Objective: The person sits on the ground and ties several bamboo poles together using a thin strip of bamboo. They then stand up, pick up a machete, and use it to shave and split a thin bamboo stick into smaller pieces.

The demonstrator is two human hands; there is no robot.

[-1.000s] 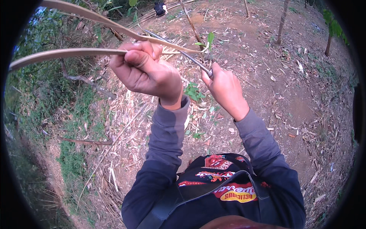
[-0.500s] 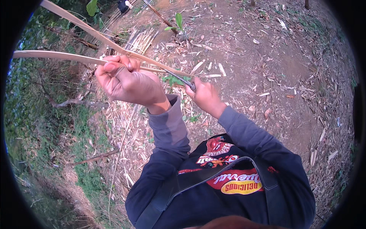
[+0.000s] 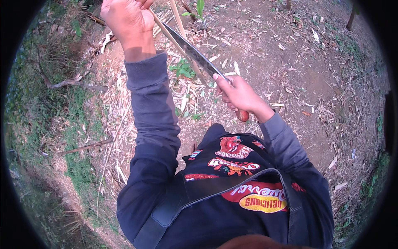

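Up at the top edge, my left hand (image 3: 132, 27) is closed on a long pale bamboo strip (image 3: 171, 38); its fingertips are partly cut off by the frame. The strip slants down and right from this hand. My right hand (image 3: 245, 98), lower and to the right, grips a long knife by its handle (image 3: 242, 115), whose reddish-brown end shows below the fist. The dark knife blade (image 3: 202, 62) points up and left, lying along the strip, its tip close to my left hand. A second pale length (image 3: 177, 18) runs up past the blade and out of view.
Pale shavings (image 3: 182, 93) litter the soil, with a small green plant (image 3: 182, 69) among them. A dry branch (image 3: 76, 84) and green undergrowth (image 3: 78, 166) lie to the left. Thin trunks (image 3: 351, 18) stand at the far right.
My left hand has risen to the top edge with the strip. My right hand has moved right and slightly down; the knife's broad blade and handle end now show.
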